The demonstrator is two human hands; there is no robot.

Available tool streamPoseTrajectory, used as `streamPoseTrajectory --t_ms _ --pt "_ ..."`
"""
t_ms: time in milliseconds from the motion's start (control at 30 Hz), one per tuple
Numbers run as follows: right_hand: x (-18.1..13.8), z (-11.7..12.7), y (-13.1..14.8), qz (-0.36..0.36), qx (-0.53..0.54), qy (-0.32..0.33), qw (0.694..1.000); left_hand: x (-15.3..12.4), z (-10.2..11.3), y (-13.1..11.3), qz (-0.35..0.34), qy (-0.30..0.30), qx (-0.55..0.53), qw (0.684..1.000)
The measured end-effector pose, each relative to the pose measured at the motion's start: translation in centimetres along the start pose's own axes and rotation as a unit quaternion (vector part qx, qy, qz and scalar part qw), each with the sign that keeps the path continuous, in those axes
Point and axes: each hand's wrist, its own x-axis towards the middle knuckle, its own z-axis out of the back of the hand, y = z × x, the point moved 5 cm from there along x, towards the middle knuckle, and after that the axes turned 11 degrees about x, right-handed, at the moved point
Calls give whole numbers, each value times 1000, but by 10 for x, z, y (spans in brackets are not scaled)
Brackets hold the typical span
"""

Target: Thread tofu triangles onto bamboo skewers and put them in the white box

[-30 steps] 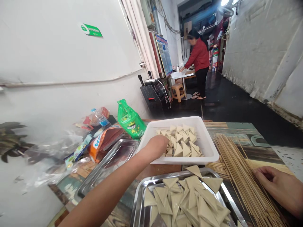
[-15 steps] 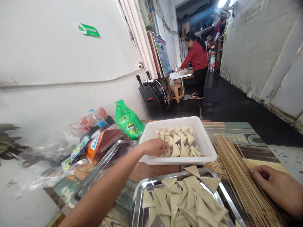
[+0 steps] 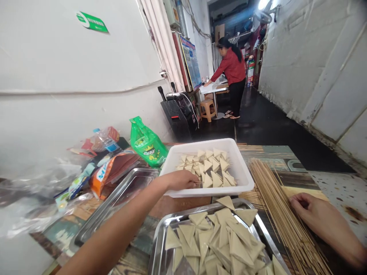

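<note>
Where beige triangles (image 3: 216, 242) overlap, flat, sharp-cornered, heaped (steel tray (image 3: 157, 240) beneath)

White bin (image 3: 243, 168): rectangular, upright, just beyond metal tray (image 3: 156, 244). Skewered triangles (image 3: 216, 179) inside, pale tan, bunched in rough rows, thin stick ends poking out. Metal tray: shiny, raised rim, heaped with loose triangles (image 3: 237, 244), same tan, flat, overlapping at all angles; one pokes over far rim. Skewers (image 3: 286, 214): long thin bamboo, loose bundle, roughly parallel, slightly fanned, lying right of bin and tray.
</note>
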Motion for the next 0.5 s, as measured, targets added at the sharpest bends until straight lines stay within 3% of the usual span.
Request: streamPoseTrajectory --t_ms 133,267,400,500 --pt "-6 3 13 -18 21 44 999 -3 9 -20 21 46 40 998" --pt "-7 9 18 -41 36 37 998 -15 32 -27 117 61 66 989" --pt "-13 7 19 -51 70 35 996 -35 50 -24 160 -25 43 986" --pt "-15 5 13 -46 122 4 991 -52 42 -13 175 -129 38 975"
